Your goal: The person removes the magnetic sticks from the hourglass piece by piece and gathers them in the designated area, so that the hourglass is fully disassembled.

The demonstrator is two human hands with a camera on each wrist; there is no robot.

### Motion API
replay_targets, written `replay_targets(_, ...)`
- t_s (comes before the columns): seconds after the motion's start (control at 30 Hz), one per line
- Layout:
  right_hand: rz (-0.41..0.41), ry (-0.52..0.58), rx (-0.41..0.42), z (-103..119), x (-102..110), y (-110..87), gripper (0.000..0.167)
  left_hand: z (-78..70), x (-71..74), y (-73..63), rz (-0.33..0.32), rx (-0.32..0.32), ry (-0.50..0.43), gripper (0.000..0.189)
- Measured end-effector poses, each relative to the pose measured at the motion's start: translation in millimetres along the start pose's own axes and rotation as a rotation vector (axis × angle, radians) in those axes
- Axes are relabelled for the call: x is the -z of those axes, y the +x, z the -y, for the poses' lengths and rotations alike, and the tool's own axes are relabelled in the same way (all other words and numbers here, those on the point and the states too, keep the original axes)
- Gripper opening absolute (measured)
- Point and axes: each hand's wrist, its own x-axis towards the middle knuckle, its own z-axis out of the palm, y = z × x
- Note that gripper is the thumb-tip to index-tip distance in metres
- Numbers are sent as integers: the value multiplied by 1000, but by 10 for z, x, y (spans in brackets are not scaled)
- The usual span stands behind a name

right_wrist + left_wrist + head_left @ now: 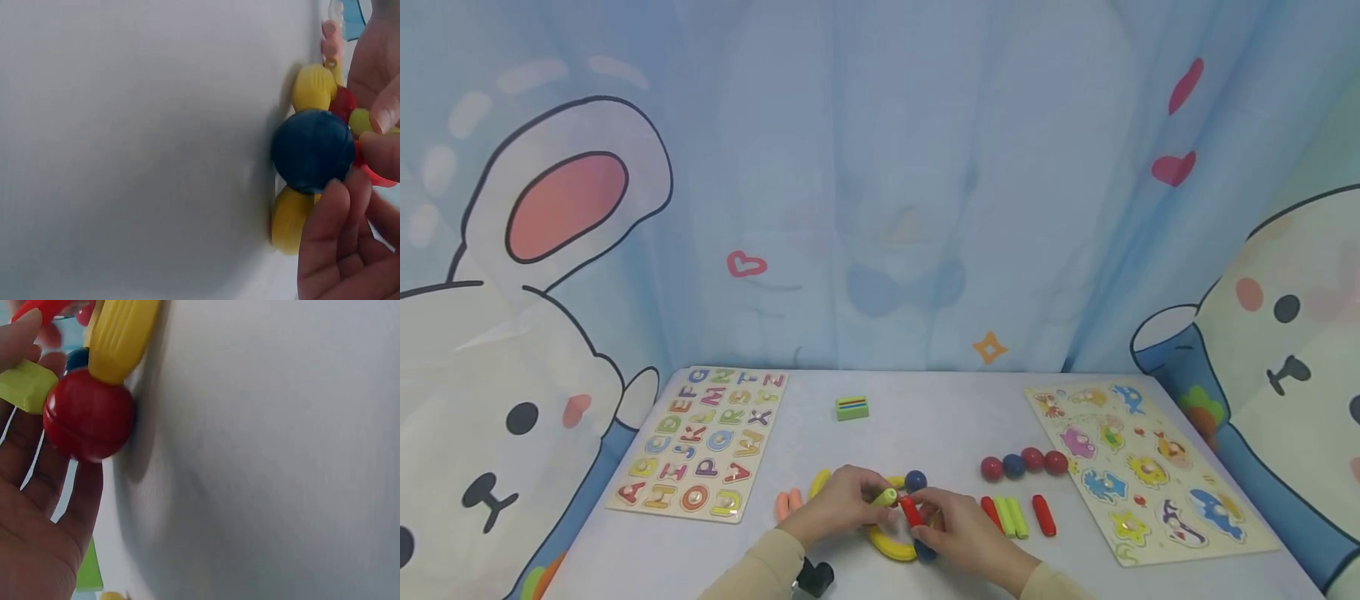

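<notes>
A ring of curved yellow rods point(892, 546) joined by balls lies between the two hands. My left hand point(844, 505) pinches a yellow-green stick point(885, 497) on the ring's left side. In the left wrist view that stick's end meets a glossy red ball point(90, 415), with a ribbed yellow rod point(125, 337) above it. Opposite, my right hand point(964, 530) pinches a short red stick point(911, 511). Its fingertips lie right at a dark blue ball point(314, 151) between two yellow rods. Another blue ball point(916, 481) sits at the ring's far side. The hands hide part of the ring.
Right of the hands lie loose red and yellow-green sticks point(1011, 517) and a row of red and blue balls point(1032, 459). Pink sticks point(788, 504) and black pieces point(815, 577) are at left. Letter board point(700, 450), animal board point(1150, 475) and green block point(852, 408) stand around.
</notes>
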Motion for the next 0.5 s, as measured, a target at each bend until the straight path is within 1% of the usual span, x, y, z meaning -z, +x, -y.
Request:
replay_targets(0.03,14,-12,6,-9,14,1,39,1,7,-3,-1,3,9,21)
replay_targets(0.13,34,-46,24,-29,51,2,29,9,32,-12,-5,-22,64,20)
replay_targets(0.27,32,-70,15,-51,72,-7,22,27,55,-16,-18,-58,152,18)
replay_targets(0.5,-2,-77,13,-79,84,-29,23,62,54,-15,-46,-68,302,21)
